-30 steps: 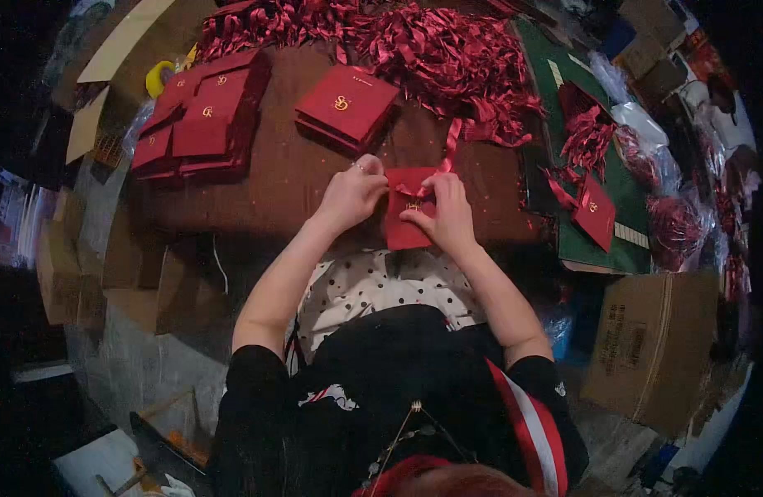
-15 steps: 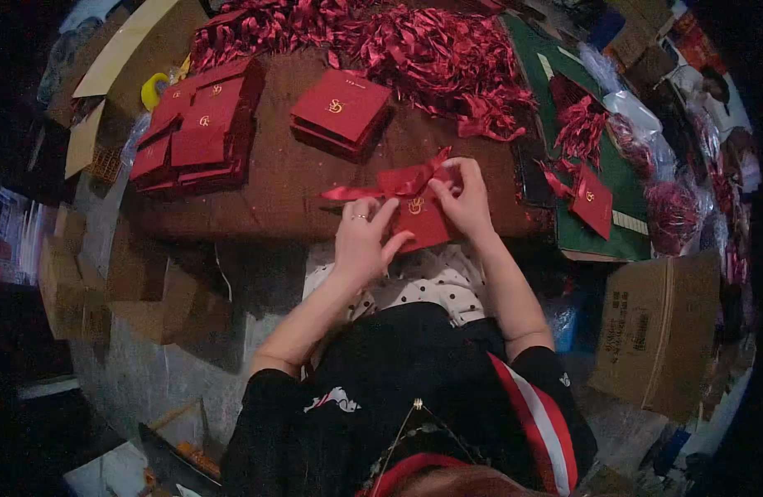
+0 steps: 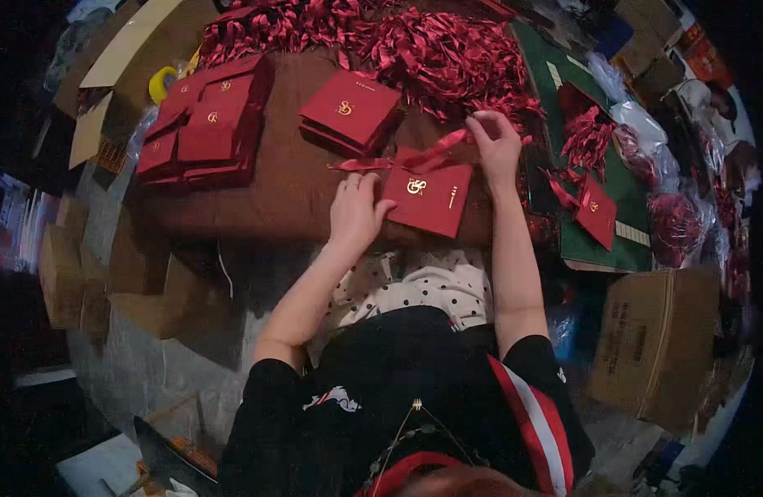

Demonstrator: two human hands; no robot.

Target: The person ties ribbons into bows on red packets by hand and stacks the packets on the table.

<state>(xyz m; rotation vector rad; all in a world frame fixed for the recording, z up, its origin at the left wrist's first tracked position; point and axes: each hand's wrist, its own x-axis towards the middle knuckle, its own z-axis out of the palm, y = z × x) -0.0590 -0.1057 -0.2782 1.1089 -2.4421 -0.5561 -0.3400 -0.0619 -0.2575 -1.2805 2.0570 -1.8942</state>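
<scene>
A flat red square packet [image 3: 428, 201] with gold print lies at the brown table's front edge, a red ribbon [image 3: 427, 157] running across its top. My left hand [image 3: 356, 211] is at the packet's left side, its thumb on the edge and its curled fingers by the ribbon's left end. Up and to the right, my right hand [image 3: 497, 145] pinches the other end of the ribbon and draws it out from the packet. Just behind lies a short stack of similar red packets [image 3: 348, 112].
More stacked red packets [image 3: 211, 120] lie at the left of the brown table [image 3: 290, 199]. A heap of shiny red ribbons [image 3: 447, 58] covers the back. On a green board [image 3: 580, 224] at right lies a ribboned red packet [image 3: 595, 213]. Cardboard boxes [image 3: 654, 344] stand around.
My right hand has moved up and away from the packet, pulling the ribbon's end to the upper right. The packet has turned slightly and shows more of its face. My left hand stays beside it.
</scene>
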